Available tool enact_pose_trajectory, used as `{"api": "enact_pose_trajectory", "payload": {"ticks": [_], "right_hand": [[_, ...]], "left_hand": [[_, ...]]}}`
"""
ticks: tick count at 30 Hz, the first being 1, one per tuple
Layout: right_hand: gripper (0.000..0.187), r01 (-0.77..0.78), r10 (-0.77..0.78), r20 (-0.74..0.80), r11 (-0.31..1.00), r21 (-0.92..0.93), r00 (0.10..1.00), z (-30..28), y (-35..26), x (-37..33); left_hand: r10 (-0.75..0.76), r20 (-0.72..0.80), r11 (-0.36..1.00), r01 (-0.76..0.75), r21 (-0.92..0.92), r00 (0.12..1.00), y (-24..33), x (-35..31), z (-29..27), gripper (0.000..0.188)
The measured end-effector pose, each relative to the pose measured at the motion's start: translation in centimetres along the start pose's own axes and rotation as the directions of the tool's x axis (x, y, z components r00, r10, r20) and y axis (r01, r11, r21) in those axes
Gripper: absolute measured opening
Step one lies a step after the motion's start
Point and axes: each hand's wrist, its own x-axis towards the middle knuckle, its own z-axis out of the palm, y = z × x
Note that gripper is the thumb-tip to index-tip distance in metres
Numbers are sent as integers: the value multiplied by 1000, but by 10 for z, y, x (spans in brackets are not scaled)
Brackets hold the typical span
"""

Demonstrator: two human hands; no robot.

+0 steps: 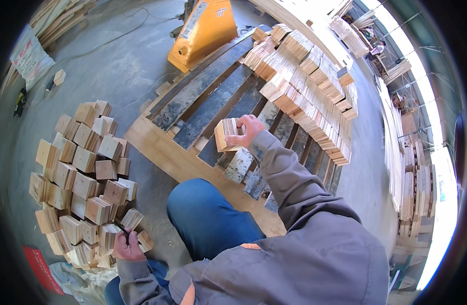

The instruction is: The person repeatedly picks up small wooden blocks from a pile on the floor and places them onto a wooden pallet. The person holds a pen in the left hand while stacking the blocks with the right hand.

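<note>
My right hand (249, 129) is closed round a small bundle of square wooden boards (223, 136) at the near-left part of a slatted pallet (192, 122). Whether the bundle rests on the slats or hangs just above them I cannot tell. At the lower left, my left hand (127, 247) grips a thin black object (122, 228), too small to name, beside a heap of similar board bundles (83, 162) on the floor. Rows of tightly stacked boards (309, 104) cover the far right part of the pallet.
A yellow metal machine part (205, 33) stands at the pallet's far end. Upper left are a white sack (30, 58), long timber strips (58, 20) and a cable. Stacked timber (416, 198) lines the right side. A red printed sheet (42, 269) lies lower left.
</note>
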Motion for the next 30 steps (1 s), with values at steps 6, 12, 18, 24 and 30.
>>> {"api": "enact_pose_trajectory", "payload": {"ticks": [6,12,18,24,30], "right_hand": [[105,314,-314,-20,949,4,949,4,23,3],[106,284,-272,195,958,-36,942,-11,0,8],[100,174,-157,104,968,-181,982,-47,-14,54],[98,-20,-52,-174,923,-385,983,-76,51,161],[97,-282,201,-216,838,-467,955,-107,98,200]], "left_hand": [[12,-13,1000,-13,-22,1000,8,1,-1,19],[-30,0,998,30,-47,1000,15,4,6,18],[-40,17,999,41,-18,999,-8,5,6,18],[-77,35,994,74,74,996,-21,11,10,18],[-123,37,982,116,147,992,-23,14,15,18]]}}
